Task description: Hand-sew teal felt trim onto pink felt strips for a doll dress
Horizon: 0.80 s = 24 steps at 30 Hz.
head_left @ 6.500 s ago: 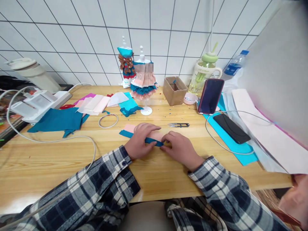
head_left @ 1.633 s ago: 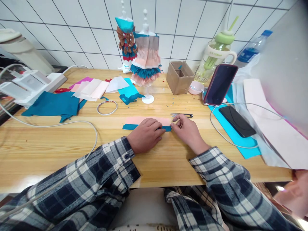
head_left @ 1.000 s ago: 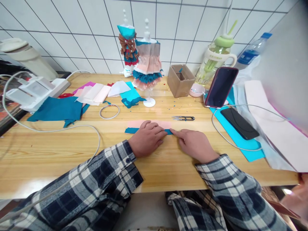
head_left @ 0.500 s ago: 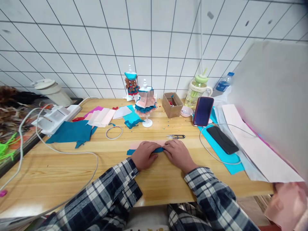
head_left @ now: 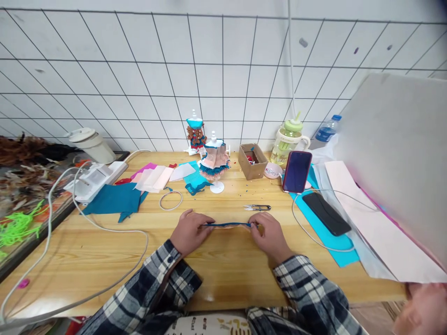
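Observation:
A narrow blue-and-pink paper strip (head_left: 228, 225) is stretched edge-up between my two hands, just above the wooden table (head_left: 237, 274). My left hand (head_left: 191, 231) pinches its left end between thumb and fingers. At the other end, my right hand (head_left: 269, 235) is closed on the strip in the same way. Behind my right hand lies a pair of thread snips (head_left: 257, 207). Farther back stands a small dress form (head_left: 214, 160) in a pleated pink and blue paper dress, with a second dressed form (head_left: 195, 135) behind it.
Coloured paper pieces (head_left: 111, 200) and a metal ring (head_left: 171, 200) lie at left, near a power strip (head_left: 96, 181) with a cable. At right are a cardboard box (head_left: 252, 161), a drink jug (head_left: 288, 142), an upright phone (head_left: 297, 171), a flat phone (head_left: 326, 214) and paper sheets (head_left: 370, 223).
Earlier the strip lay flat under my hands, which pressed along its blue edge. Now both hands are farther apart and hold it up by its ends. My view has tilted upward.

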Available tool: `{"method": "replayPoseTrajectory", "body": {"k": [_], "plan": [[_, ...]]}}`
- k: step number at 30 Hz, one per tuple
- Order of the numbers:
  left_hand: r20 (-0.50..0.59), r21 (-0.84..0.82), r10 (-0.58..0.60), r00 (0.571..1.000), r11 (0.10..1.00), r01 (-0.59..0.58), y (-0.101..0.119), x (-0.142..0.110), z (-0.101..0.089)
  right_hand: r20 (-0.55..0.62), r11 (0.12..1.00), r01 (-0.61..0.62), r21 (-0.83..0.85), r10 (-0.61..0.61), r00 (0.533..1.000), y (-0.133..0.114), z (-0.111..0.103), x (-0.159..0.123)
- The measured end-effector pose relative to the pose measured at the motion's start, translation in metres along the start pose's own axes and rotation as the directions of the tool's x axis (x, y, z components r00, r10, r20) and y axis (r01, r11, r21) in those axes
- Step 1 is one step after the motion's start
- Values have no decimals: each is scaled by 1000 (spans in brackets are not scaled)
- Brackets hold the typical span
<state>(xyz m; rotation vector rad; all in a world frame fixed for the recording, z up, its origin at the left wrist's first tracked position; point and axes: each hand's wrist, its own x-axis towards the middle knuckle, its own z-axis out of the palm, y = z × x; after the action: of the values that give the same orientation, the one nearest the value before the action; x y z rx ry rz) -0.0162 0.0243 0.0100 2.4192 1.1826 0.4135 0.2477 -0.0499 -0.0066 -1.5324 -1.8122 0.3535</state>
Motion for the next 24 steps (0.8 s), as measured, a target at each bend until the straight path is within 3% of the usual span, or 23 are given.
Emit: {"method": "replayPoseTrajectory", "body": {"k": [5, 8, 11, 15, 17, 21, 24], "plan": [[150, -324, -178, 972, 920, 219, -9, 1, -14, 233, 973, -225, -44, 229, 945, -3, -5, 7], [95, -355, -141, 985, 920, 166, -12, 2, -16, 329, 960, -280, -23, 271, 904, 3, -2, 8], [147, -282, -41, 988, 956, 82, -14, 1, -10, 391, 950, -305, 65, 257, 884, 10, -1, 7], [259, -106, -148, 955, 978, 180, -17, 3, 0, 387, 952, -305, 43, 265, 883, 13, -3, 6], [220, -73, -143, 965, 984, 162, -18, 5, 3, 384, 958, -287, 6, 263, 885, 14, -4, 5], [45, -21, 13, 999, 1000, -12, -11, 8, 9, 419, 974, -226, 10, 201, 886, 15, -5, 5], [22, 109, 81, 996, 991, -83, -2, 9, 22, 379, 985, -159, -66, 172, 909, 14, -5, 5]]}}
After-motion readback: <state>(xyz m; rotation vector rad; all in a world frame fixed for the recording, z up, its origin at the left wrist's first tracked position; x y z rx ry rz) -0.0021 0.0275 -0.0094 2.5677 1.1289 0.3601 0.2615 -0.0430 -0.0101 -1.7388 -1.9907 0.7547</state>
